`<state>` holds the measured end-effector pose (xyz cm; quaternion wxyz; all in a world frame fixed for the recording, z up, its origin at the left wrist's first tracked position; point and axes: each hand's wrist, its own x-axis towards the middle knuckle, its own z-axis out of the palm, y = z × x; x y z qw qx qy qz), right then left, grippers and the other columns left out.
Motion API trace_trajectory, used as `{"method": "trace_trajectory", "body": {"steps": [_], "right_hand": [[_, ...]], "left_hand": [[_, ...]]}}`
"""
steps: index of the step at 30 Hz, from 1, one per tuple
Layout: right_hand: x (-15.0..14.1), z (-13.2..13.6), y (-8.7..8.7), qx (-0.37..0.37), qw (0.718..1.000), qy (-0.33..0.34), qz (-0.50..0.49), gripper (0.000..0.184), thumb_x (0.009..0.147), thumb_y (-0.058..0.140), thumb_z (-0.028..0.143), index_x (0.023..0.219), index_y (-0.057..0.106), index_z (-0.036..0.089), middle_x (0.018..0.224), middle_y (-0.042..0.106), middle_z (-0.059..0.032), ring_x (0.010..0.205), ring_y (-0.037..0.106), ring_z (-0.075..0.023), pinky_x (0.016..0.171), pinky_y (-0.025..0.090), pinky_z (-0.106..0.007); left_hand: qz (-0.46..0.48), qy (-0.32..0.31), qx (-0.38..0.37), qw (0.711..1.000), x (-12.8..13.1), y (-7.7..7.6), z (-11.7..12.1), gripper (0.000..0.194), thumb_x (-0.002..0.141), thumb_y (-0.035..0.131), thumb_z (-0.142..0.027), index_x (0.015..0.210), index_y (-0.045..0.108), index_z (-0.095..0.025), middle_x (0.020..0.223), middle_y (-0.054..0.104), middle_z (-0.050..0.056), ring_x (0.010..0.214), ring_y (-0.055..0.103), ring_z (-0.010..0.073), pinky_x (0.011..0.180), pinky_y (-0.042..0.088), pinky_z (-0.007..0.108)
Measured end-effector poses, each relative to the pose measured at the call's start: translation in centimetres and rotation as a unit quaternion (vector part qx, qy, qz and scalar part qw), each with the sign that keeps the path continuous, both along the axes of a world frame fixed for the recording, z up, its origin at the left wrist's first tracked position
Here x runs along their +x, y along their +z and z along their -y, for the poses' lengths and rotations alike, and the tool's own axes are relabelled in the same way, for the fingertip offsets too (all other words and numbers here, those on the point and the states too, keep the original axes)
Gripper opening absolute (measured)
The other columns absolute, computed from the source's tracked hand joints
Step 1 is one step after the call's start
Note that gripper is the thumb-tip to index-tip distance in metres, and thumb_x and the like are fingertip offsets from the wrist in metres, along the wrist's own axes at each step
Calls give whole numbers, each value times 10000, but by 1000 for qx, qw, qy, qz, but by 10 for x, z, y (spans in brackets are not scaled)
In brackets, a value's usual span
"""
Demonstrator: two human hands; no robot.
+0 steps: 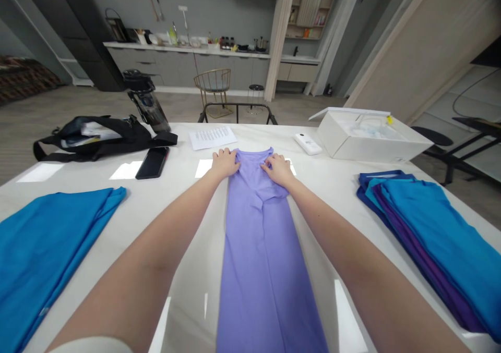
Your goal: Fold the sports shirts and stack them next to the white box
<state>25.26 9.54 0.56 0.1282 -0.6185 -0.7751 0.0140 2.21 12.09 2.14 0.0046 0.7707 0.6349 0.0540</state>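
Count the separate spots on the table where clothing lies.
3: the lavender garment in the middle, blue clothing on the left, a clothing stack on the right. More may lie out of frame.

We hold our 2 bare arms point(168, 233) outstretched, slanting inward. Our left hand point(224, 163) and right hand point(278, 169) sit nearly level, near each other but apart, backs up, fingers point(226, 153) bent, thumbs point(266, 168) drawn inward in a pinching grip.

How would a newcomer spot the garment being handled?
On the white table, look between the left blue garment and the right folded stack. There lies the pale lavender garment, left hand and right hand at its far end. Its neighbours are blue or dark purple.
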Motion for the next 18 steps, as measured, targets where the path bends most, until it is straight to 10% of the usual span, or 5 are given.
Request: {"method": "trace_trajectory", "body": {"steps": [11, 18], "right_hand": [[-17, -11, 19, 62, 997, -36, 39, 340, 1081, 327, 380, 1178, 588, 186, 1133, 731, -171, 1114, 592, -324, 1008, 289, -493], [-24, -31, 7, -26, 994, -109, 17, 311, 1059, 385, 348, 1195, 624, 203, 1306, 643, -177, 1213, 530, -344, 1001, 351, -529]], "left_hand": [[257, 117, 0, 959, -26, -12, -33, 247, 986, 481, -407, 1122, 631, -265, 1163, 685, 61, 1103, 625, 260, 968, 465, 439], [150, 159, 56, 974, -12, -16, -27, 271, 996, 468, -342, 1189, 613, -218, 1290, 628, 158, 1250, 537, 358, 1047, 405, 540]]}}
